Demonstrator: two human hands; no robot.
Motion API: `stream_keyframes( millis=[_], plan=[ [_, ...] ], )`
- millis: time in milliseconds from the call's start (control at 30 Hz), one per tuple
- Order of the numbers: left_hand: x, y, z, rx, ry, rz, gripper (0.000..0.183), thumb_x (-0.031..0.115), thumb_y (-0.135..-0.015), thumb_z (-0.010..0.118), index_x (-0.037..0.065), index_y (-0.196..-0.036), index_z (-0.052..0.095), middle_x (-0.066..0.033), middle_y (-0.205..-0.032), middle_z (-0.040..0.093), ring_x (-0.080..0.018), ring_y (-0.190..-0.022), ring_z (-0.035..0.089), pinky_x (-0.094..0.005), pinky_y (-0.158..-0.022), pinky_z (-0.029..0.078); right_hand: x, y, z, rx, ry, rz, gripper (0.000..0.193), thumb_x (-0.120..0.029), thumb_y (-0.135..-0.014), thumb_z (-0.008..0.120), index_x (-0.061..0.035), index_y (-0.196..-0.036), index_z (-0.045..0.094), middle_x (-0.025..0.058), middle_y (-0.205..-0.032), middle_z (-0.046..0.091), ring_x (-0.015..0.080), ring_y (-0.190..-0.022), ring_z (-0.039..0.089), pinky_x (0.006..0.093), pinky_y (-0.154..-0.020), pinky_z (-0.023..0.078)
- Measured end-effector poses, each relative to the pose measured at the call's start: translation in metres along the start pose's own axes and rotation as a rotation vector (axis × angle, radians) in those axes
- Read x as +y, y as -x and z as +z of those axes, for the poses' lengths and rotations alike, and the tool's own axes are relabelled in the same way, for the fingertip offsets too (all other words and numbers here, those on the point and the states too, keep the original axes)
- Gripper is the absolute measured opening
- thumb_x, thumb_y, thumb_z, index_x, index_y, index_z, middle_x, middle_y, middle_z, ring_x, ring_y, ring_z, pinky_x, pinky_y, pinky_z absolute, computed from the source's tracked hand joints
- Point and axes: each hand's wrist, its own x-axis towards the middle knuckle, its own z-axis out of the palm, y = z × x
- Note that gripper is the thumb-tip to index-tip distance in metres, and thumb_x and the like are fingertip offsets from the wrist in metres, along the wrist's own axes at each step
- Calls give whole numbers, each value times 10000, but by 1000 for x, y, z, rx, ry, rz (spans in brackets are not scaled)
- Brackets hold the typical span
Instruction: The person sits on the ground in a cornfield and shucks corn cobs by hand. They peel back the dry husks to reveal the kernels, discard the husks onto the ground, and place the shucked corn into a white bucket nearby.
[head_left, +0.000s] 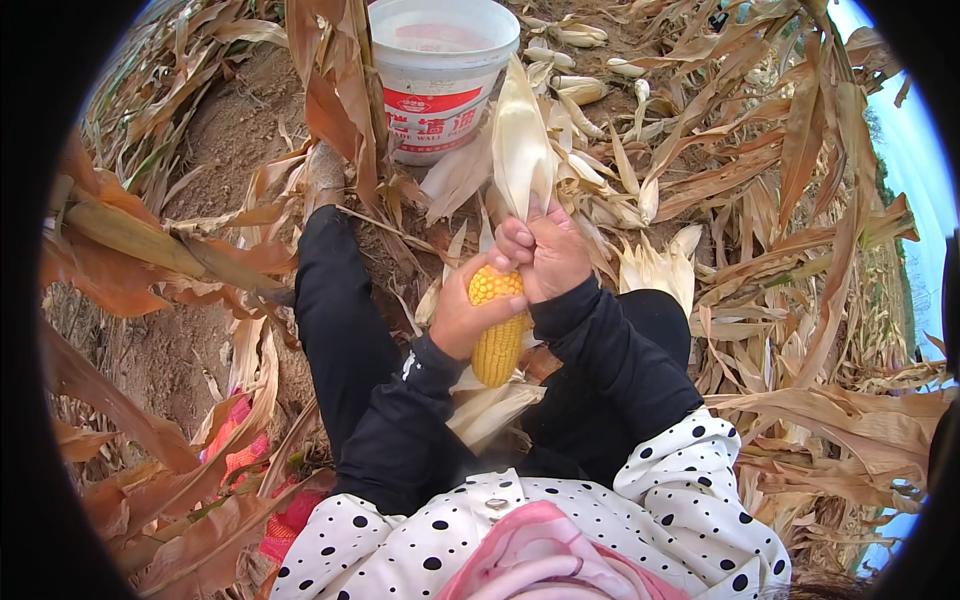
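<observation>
A yellow corn cob [497, 345] with bare kernels sits between my hands, over my lap. My left hand [466, 308] is closed around its upper part, the thumb lying across the kernels. At the cob's top end, my right hand [553, 250] is closed on the pale corn husk [522, 140], which sticks up away from me. The fingers hide where husk and cob meet. Another loose piece of pale husk [495, 412] lies below the cob, between my legs.
A white bucket [440, 75] with a red label stands ahead of me. Several husk-covered ears [582, 90] and loose husks lie to its right. Dry corn stalks [150, 245] lean in at the left, near red netting [240, 445]. Dry leaves cover the ground at right.
</observation>
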Motion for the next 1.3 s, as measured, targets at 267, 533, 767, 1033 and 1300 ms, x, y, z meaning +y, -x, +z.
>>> stream_keyframes(
  millis=[267, 533, 767, 1033, 1300],
  plan=[
    [-13, -1, 19, -14, 327, -31, 512, 207, -699, 608, -28, -1131, 465, -89, -967, 547, -152, -858, 571, -275, -773, 470, -5, 7, -6, 123, -191, -121, 145, -231, -978, 460, -102, -911, 459, -36, -573, 331, 70, -460, 268, 245, -445, 286],
    [-14, -12, -49, 226, 598, -47, 365, 353, -857, 548, 23, -1011, 521, -124, -924, 562, -238, -845, 540, -377, -766, 473, -91, 17, -22, 156, -159, -372, 169, -221, -974, 432, -58, -938, 456, -34, -574, 357, 85, -455, 297, 249, -429, 279],
    [-4, -13, -45, 145, 543, -49, 361, 340, -869, 544, 39, -1060, 485, -101, -950, 540, -224, -865, 530, -374, -776, 466, -177, 59, -229, 738, 1354, -575, 262, -219, -853, 585, 24, -932, 641, 108, -765, 653, 209, -645, 605, 322, -643, 465],
    [-14, -14, -45, 195, 507, -161, 354, 343, -865, 552, 50, -1054, 493, -84, -956, 543, -216, -860, 519, -364, -787, 450, -123, 102, -385, 1312, 1884, -175, 299, -234, -760, 683, -33, -974, 627, 144, -903, 652, 308, -863, 612, 390, -783, 473],
    [-14, -15, -34, 289, 490, -159, 306, 310, -863, 611, 55, -1021, 549, -101, -930, 615, -242, -855, 597, -350, -767, 509, -171, 104, -321, 1042, 1548, -627, 318, -157, -751, 702, -26, -1019, 593, 82, -932, 637, 205, -901, 602, 326, -801, 475]
  ],
)
